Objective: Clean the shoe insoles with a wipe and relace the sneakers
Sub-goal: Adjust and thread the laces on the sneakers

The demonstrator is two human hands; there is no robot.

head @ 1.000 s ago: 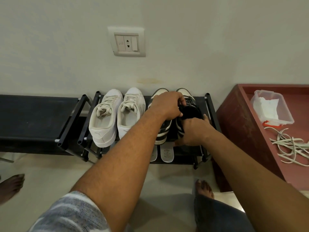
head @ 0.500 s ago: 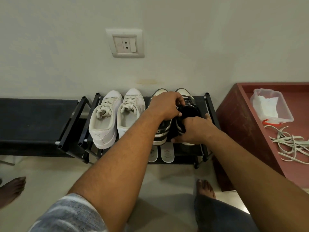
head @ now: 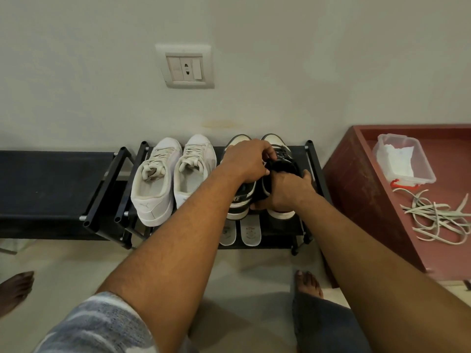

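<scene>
Both arms reach forward and down over the black metal shoe rack (head: 310, 159). The left hand (head: 248, 161) is palm down with the wrist bent, its fingers curled and pinching the dark collar of the right-side black-and-cream sneaker (head: 279, 150). The right hand (head: 285, 192) wraps that shoe's heel end from the near side, fingers curled round its side and gripping. The shoe sits on the rack's top shelf, toe to the wall, touching the second black-and-cream sneaker (head: 239, 202) on its left. A pair of laced white leather sneakers (head: 155, 184) is further left on the same shelf. Two white foam insoles (head: 251, 230) lie on the lower shelf. On the red-brown wooden table (head: 362, 189) at right are a clear plastic tub of white wipes (head: 405, 159) and, just beside it, loose flat white laces (head: 438, 217).
</scene>
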